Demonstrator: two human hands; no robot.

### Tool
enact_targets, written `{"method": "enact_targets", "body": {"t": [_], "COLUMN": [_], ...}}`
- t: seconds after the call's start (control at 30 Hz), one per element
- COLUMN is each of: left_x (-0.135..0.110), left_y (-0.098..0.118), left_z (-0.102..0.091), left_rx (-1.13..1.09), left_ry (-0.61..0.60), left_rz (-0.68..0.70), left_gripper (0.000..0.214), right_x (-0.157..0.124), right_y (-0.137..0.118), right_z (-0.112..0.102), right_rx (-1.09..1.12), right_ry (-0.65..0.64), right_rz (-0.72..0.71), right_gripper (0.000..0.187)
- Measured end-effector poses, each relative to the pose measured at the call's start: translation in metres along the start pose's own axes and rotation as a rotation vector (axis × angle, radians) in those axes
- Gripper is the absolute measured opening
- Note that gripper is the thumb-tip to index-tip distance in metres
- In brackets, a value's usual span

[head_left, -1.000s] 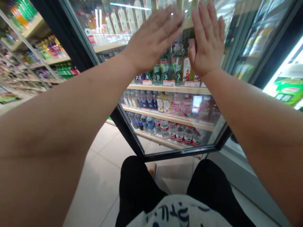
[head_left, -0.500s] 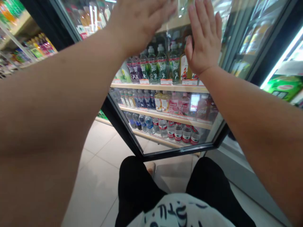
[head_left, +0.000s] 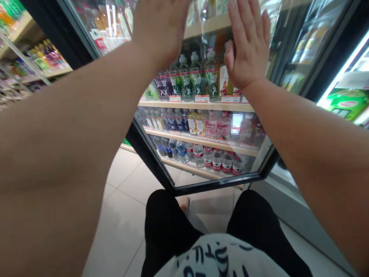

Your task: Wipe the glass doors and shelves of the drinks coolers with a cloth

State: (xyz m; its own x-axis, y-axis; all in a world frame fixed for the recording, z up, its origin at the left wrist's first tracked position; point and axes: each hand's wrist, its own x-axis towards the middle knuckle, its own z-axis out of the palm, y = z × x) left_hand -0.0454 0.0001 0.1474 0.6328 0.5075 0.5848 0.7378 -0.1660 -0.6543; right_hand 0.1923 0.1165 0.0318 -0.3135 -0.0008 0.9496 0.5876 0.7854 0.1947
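I stand in front of a glass fridge door (head_left: 201,169) with a black frame. My right hand (head_left: 248,46) lies flat on the glass near the top, fingers stretched out and together, holding nothing. My left hand (head_left: 161,27) is raised beside it against the same door; only its back and knuckles show, as its fingers run past the upper edge. Behind the glass stand green-labelled bottles (head_left: 196,77), a row of pale and pink drinks (head_left: 207,125) and water bottles (head_left: 207,156) with red labels on the lowest shelf.
Open shelves (head_left: 37,57) of colourful bottles run along the left. A second lit cooler (head_left: 343,100) is at the right. The pale tiled floor (head_left: 127,215) lies below, with my black-trousered legs (head_left: 170,231) and one foot close to the door's lower edge.
Both hands have slid upward on the glass; the left hand's fingers have gone out of view. The door and shelves have shifted slightly left in view.
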Motion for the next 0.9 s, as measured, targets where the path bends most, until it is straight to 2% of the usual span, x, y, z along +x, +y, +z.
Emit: {"method": "enact_targets", "body": {"t": [0.1,0.13,0.17,0.2,0.23,0.3,0.33,0.37,0.4,0.5,0.53,0.57,0.7,0.73,0.77,0.83,0.9], "left_x": [-0.009,-0.009,-0.008,-0.006,-0.003,0.003,0.004,0.003,0.001,-0.014,-0.019,-0.025,-0.043,-0.047,-0.050,-0.054,-0.055], "left_y": [0.029,0.036,0.039,0.038,0.035,0.025,0.022,0.020,0.019,0.020,0.018,0.014,0.001,0.002,0.005,0.012,0.014], "left_z": [0.004,0.002,-0.002,-0.006,-0.010,-0.015,-0.015,-0.015,-0.015,-0.020,-0.023,-0.026,-0.030,-0.029,-0.028,-0.028,-0.032], "left_rx": [0.035,0.014,0.017,0.043,0.091,0.202,0.243,0.260,0.251,0.122,0.098,0.100,0.172,0.149,0.101,0.015,0.035], "left_ry": [-0.231,-0.275,-0.291,-0.283,-0.255,-0.214,-0.203,-0.199,-0.207,-0.255,-0.270,-0.271,-0.098,-0.084,-0.110,-0.256,-0.323], "left_rz": [0.371,0.470,0.507,0.472,0.358,0.022,-0.101,-0.136,-0.069,0.407,0.483,0.486,0.229,0.245,0.317,0.513,0.590], "left_gripper": [0.057,0.055,0.055,0.056,0.056,0.057,0.058,0.059,0.059,0.055,0.054,0.054,0.061,0.065,0.067,0.065,0.060], "right_x": [0.001,0.001,0.002,0.003,0.003,0.003,0.003,0.003,0.003,0.003,0.002,0.002,0.002,0.002,0.003,0.004,0.004], "right_y": [0.003,0.004,0.005,0.005,0.004,0.003,0.002,0.001,0.000,-0.003,-0.004,-0.005,-0.010,-0.011,-0.011,-0.011,-0.009], "right_z": [0.004,0.005,0.006,0.007,0.007,0.006,0.005,0.004,0.003,-0.002,-0.004,-0.006,-0.015,-0.016,-0.016,-0.014,-0.012], "right_rx": [-0.013,-0.018,-0.022,-0.027,-0.030,-0.027,-0.023,-0.017,-0.011,-0.005,-0.006,-0.010,-0.020,-0.025,-0.030,-0.028,-0.009], "right_ry": [0.029,0.029,0.019,0.005,-0.008,-0.015,-0.010,-0.007,-0.008,-0.027,-0.036,-0.046,-0.093,-0.110,-0.132,-0.155,-0.130], "right_rz": [-0.022,-0.031,-0.035,-0.031,-0.022,-0.002,0.006,0.010,0.010,0.018,0.022,0.030,0.060,0.066,0.077,0.091,0.092], "right_gripper": [0.061,0.062,0.063,0.064,0.065,0.066,0.065,0.065,0.065,0.065,0.065,0.064,0.064,0.065,0.067,0.069,0.067]}}
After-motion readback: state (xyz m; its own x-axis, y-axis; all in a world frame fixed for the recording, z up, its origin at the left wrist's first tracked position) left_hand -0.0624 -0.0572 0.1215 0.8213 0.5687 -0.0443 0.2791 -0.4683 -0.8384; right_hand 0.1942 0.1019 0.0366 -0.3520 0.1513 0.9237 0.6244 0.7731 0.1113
